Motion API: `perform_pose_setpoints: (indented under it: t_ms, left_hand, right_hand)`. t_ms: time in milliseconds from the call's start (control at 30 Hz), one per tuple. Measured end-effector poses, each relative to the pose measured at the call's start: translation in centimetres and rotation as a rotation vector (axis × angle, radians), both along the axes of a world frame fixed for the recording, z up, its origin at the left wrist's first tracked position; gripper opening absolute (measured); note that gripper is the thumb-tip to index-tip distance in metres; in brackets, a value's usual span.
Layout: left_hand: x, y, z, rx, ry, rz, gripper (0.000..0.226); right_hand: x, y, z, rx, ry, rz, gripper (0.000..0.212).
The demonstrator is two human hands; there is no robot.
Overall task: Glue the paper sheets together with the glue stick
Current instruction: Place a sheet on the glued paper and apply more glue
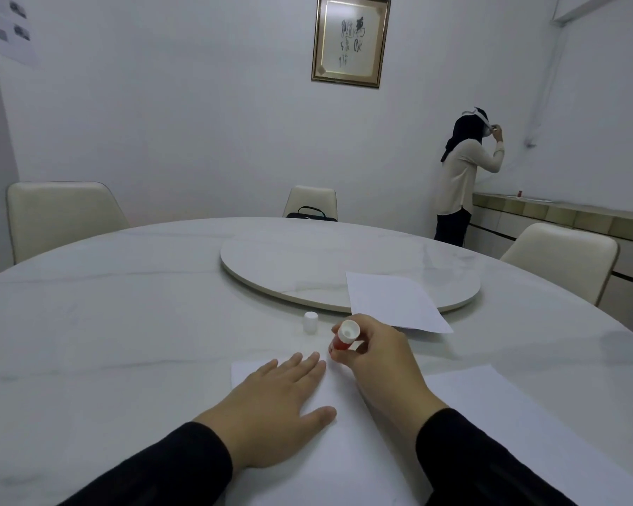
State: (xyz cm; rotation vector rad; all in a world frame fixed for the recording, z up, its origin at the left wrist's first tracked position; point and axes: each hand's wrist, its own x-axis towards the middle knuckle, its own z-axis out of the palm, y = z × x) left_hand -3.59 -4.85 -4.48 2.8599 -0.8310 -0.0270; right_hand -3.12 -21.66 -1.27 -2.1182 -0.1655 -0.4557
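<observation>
Near the front edge of the round marble worktop (125, 323) lies a white sheet (329, 451), and the left hand (271, 407) rests flat on it, fingers straight and close together, thumb spread to the side. Just beside those fingertips the right hand (377, 356) holds the red glue stick (344, 339), fingers curled round its body; the open white end tilts up toward the camera and the lower end is down at the sheet's far edge. A small white cap (310, 322) stands upright on the bare worktop just beyond the left hand, apart from the stick. A second sheet (393, 303) lies farther back to the right, its far part resting on the round turntable (289, 264) at the worktop's middle, its near corner overhanging the rim. Another sheet (527, 425) lies at the front right, partly under the right sleeve.
</observation>
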Motion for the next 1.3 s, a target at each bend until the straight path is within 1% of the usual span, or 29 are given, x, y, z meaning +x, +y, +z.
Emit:
perform_pose_setpoints:
  t_ms: [100, 333, 633, 767, 967, 1167, 1300]
  left_hand:
    - [0.0, 0.0, 0.0, 0.010, 0.002, 0.001, 0.069]
    - [-0.2, 0.0, 0.2, 0.025, 0.010, 0.007, 0.069]
    - [-0.4, -0.1, 0.6, 0.041, 0.005, 0.008, 0.069]
    - [-0.4, -0.1, 0.6, 0.042, 0.010, 0.009, 0.069]
    - [-0.4, 0.0, 0.6, 0.045, 0.006, 0.005, 0.069]
    - [-0.5, 0.0, 0.7, 0.046, 0.012, 0.014, 0.069]
    - [-0.6, -0.1, 0.7, 0.048, 0.013, 0.017, 0.069]
  right_hand:
    - [0.2, 0.1, 0.0, 0.031, -0.034, 0.010, 0.018]
    - [0.2, -0.6, 0.0, -0.001, 0.034, 0.069, 0.020]
    - [-1.4, -2.2, 1.3, -0.108, 0.077, 0.188, 0.021]
    - [-2.4, -2.7, 2.0, -0.204, 0.096, 0.215, 0.018]
    - [-5.2, -3.2, 2.8, -0.259, 0.126, 0.253, 0.018]
    - [-8.4, -4.3, 3.8, -0.329, 0.215, 0.338, 0.022]
    - [-9.5, -4.9, 4.7, -0.376, 0.256, 0.399, 0.019]
